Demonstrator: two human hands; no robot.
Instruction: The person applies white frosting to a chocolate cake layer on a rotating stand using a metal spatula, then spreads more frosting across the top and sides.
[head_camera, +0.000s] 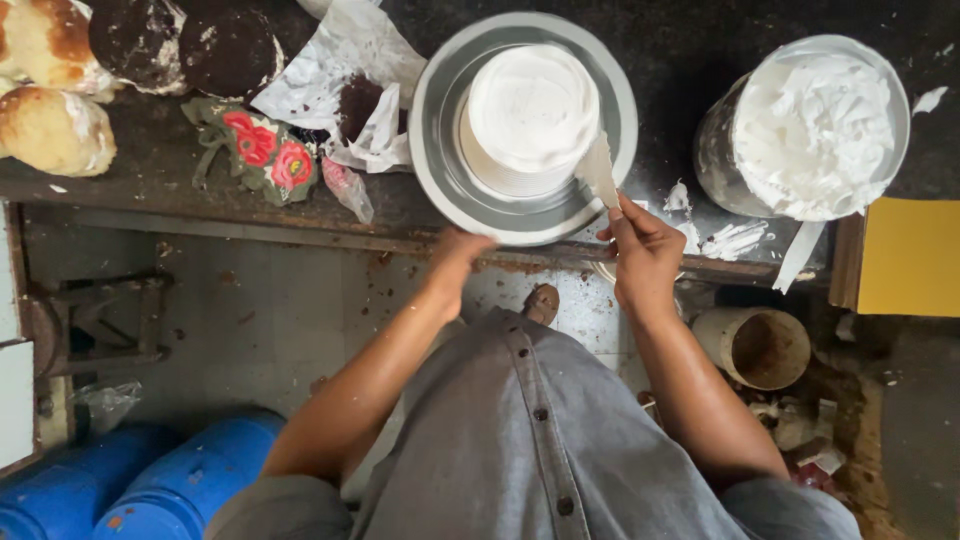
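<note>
Fingers (628, 222) of right hand (645, 255) pinching scraper (598, 170), blade slanting toward eleven o'clock against white-frosted cake (530, 115) on turntable (440, 150); left hand (455, 255) at turntable's six-o'clock rim, grip unclear.

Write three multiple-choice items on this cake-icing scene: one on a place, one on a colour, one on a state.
1. Where is the cream tub?
A. right of the cake
B. on the floor
C. on the buns

2. What colour are the barrels?
A. red
B. blue
C. green

3. What does the right hand hold?
A. nothing
B. a spoon
C. a scraper

Answers: 1 A, it stands right of the cake. 2 B, both are blue. 3 C, the scraper touches the cake's side; the left hand is at the turntable edge.
</note>
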